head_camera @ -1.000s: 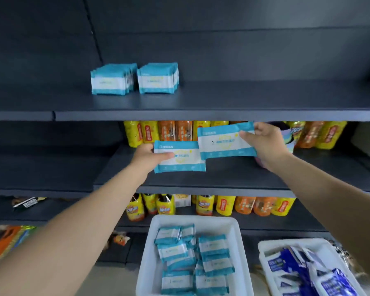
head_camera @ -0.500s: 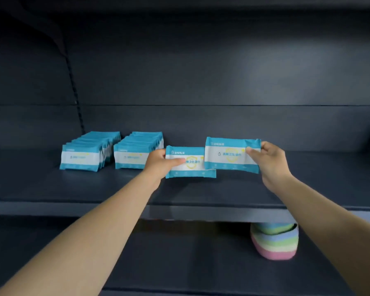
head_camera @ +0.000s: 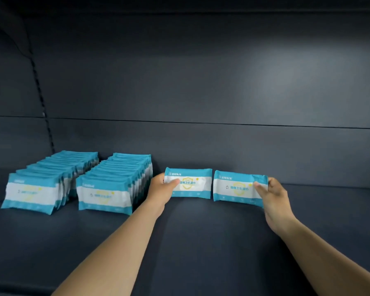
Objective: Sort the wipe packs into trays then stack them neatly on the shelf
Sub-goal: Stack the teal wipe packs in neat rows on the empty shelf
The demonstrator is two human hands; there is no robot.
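Two teal-and-white wipe packs stand upright deep on the dark shelf (head_camera: 201, 231). My left hand (head_camera: 161, 191) grips the left pack (head_camera: 190, 183) by its left end, thumb across the front. My right hand (head_camera: 271, 195) pinches the right pack (head_camera: 236, 188) at its right end. The two packs sit side by side, almost touching. To their left stand two rows of the same packs, a far-left row (head_camera: 34, 189) and a second row (head_camera: 109, 189), each holding several packs lined up front to back.
The shelf's dark back panel (head_camera: 201, 92) rises right behind the packs. A slotted upright (head_camera: 41, 103) runs down the back at the left. Bare shelf surface stretches to the right of my right hand and in front of both arms.
Both hands carried their packs up from the lower shelf level and back onto this shelf, to the right of the two rows. The view has closed in; trays and lower shelves are out of sight.
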